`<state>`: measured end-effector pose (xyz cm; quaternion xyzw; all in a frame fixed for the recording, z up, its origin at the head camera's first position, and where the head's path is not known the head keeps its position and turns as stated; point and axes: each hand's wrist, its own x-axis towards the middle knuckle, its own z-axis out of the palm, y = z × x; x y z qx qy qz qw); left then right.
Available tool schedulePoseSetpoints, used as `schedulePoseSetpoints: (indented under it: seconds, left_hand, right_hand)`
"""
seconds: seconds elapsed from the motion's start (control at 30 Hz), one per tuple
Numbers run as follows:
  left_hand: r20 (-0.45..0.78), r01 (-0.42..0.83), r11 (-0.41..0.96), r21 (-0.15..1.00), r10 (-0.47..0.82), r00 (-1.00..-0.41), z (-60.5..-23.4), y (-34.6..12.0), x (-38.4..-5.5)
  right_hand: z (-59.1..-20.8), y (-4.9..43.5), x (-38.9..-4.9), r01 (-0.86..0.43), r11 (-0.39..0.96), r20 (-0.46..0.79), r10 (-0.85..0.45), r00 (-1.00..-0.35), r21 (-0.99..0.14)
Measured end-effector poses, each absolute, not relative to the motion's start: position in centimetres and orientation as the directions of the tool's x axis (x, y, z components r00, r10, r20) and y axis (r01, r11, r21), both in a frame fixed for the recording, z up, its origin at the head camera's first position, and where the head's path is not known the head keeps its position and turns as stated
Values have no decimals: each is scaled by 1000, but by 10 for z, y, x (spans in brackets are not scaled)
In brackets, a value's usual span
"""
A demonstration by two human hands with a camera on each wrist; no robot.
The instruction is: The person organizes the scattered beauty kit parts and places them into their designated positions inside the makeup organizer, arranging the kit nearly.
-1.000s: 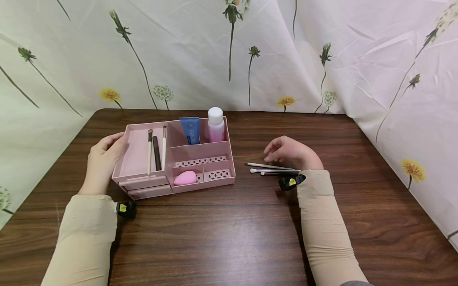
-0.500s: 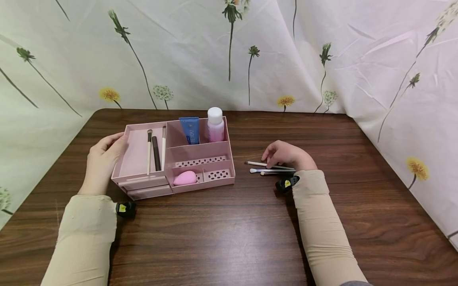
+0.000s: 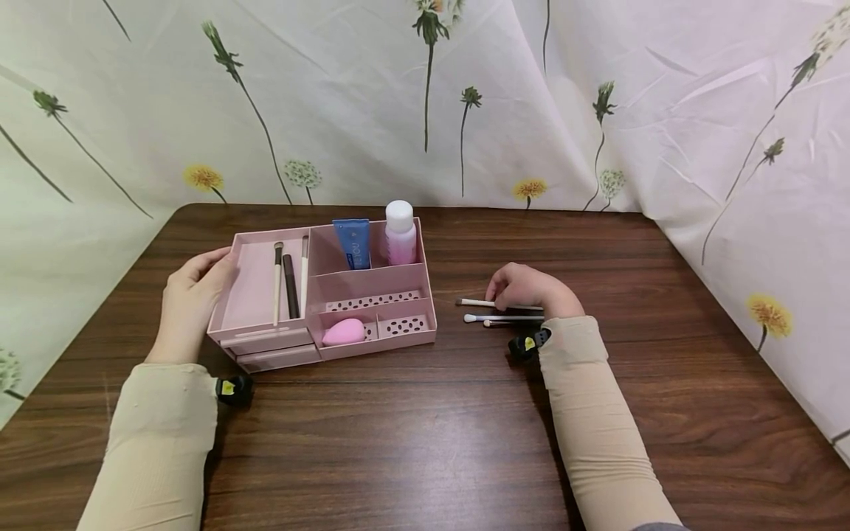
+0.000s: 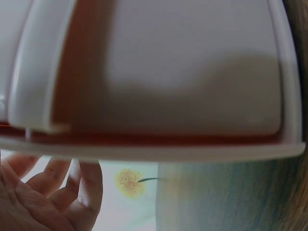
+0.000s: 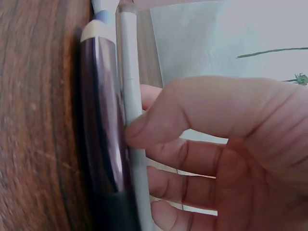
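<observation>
In the head view my left hand (image 3: 188, 301) rests against the left side of a pink desktop organizer (image 3: 251, 284). The left wrist view shows its fingers (image 4: 89, 192) loosely bent along the outer wall. To the right of the organizer, my right hand (image 3: 533, 287) pinches a thin white-handled makeup brush (image 3: 473, 302) between thumb and fingertips, low over the table. Two more makeup brushes lie just in front of it, one with a pale head (image 3: 471, 318). Up close, the right wrist view has a shiny dark-purple brush handle (image 5: 103, 115) beside the pinched white handle (image 5: 131, 72).
The organizer's upper tray holds two light-handled brushes (image 3: 277, 284) and a dark stick (image 3: 291, 287). A blue tube (image 3: 356, 243), a pink bottle with white cap (image 3: 401, 240) and a pink makeup sponge (image 3: 344, 332) stand in its compartments. Floral cloth (image 3: 372, 110) hangs behind the wooden table (image 3: 398, 442).
My right hand has come down and slightly left onto the brushes, and its thumb and fingers have closed on the white-handled one. My left hand and the organizer stay in place.
</observation>
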<state>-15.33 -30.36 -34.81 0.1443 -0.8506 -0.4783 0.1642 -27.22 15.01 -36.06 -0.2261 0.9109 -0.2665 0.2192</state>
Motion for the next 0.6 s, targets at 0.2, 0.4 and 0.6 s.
schedulePoseSetpoints:
  seconds: [0.2,0.4,0.6]
  left_hand:
    - [149,-84,506,858,-402,-903,-348,-303,-153]
    - [165,-63,504,861,-395,-904,-348,-303,-152]
    - [174,-54,502,863,-397,-901,-348,-304,-152]
  right_hand:
    - [-357,150,-270,-249,716,-250,-513,-821,-652]
    - [-348,148,-264,-200,641,-209,-504,-838,-741]
    - [-339,145,-262,-268,644,-100,-475,-874,-716]
